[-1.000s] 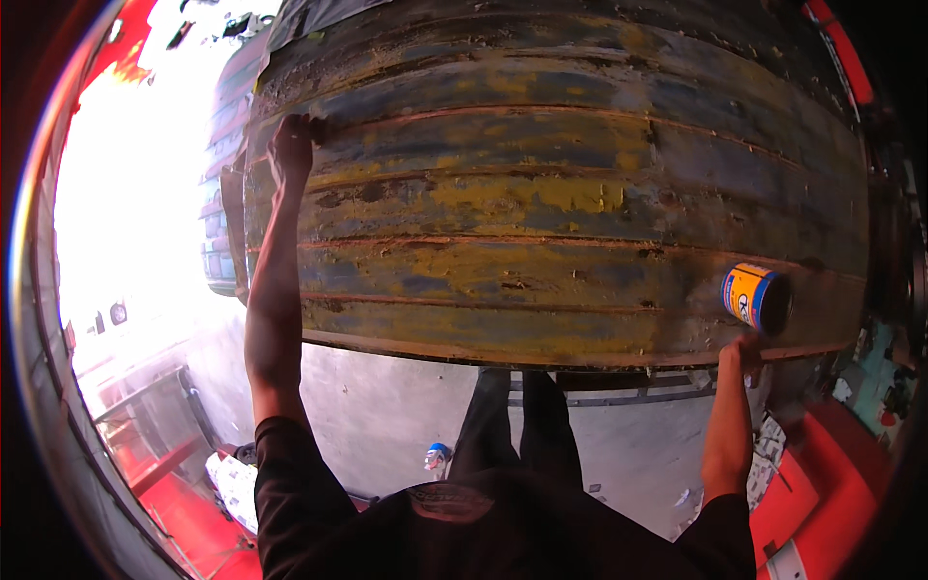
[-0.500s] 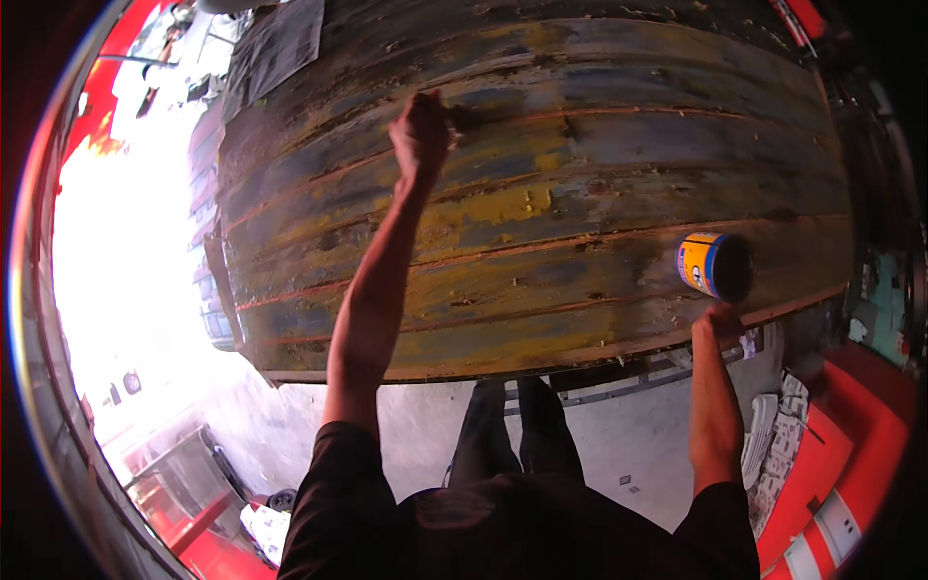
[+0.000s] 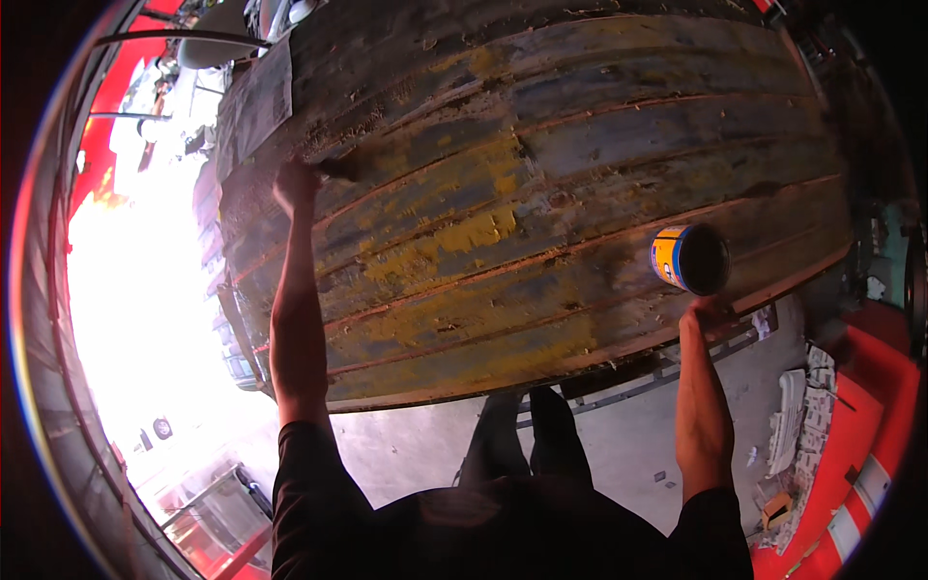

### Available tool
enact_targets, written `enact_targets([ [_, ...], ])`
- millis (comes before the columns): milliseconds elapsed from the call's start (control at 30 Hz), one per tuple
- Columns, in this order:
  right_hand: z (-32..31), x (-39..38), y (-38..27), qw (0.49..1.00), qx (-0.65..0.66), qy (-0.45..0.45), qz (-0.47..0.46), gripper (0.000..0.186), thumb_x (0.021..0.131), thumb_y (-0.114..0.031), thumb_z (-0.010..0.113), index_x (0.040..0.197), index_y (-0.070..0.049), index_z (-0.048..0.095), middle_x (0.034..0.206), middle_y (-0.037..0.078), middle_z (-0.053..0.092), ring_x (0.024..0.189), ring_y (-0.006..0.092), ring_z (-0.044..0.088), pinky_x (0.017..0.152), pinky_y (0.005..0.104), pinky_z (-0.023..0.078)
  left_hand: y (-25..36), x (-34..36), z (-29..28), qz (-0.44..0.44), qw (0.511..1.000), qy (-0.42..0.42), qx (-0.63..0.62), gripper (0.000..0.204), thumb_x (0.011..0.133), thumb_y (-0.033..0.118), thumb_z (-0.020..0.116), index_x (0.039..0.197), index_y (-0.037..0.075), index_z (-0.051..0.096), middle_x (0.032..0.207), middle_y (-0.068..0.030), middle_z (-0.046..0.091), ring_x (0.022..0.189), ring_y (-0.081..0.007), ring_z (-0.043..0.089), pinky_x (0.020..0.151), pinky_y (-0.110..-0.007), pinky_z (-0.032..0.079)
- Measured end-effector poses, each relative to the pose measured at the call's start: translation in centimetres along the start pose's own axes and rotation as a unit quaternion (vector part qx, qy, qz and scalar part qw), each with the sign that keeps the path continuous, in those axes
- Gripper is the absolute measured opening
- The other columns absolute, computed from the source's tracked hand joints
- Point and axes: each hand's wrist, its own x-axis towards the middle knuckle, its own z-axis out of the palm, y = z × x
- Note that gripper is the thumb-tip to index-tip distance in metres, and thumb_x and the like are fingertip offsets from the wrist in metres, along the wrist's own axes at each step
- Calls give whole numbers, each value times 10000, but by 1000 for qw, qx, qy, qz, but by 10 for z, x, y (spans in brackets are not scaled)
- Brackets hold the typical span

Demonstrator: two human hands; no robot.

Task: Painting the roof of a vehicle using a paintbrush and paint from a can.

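In front of me spreads a large weathered surface with lengthwise ridges, stained dark, yellow and rust-brown, with flaking bits. My left hand is closed, over the left part of this surface. From its fist a dark, blurred brush points right, its tip at or close to the surface. On the right, my right hand grips a can from below, near the surface's near edge. The can has a yellow label and a blue rim, and tilts with its dark opening toward the right. What it contains is too dark to see.
A greyish sheet lies at the far left corner. Below the near edge are a metal rail and the pale floor. Red panels and white patterned items stand at right. Glare washes out the left.
My left hand has moved left and nearer with the brush. The can and my right hand have shifted slightly left in view, and more of the can's opening shows. The whole view has turned slightly.
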Motion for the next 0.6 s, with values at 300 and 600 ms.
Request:
enact_targets([
  [300,-58,-13,-62,979,-37,-85,181,649,860,-387,515,1272,111,452,1076,180,661,868,311,705,733,459,585,141,-16,13,45,999,5,4,127,893,216,548,881,97,590,806,-125,657,793,-319,677,664,-416,550],
  [600,-57,-22,-60,982,-9,-74,171,623,719,-408,707,1210,-74,517,1033,110,649,873,282,681,744,395,572,320,25,21,18,906,-24,-423,133,879,181,584,922,60,620,720,-91,655,651,-191,651,578,-364,519],
])
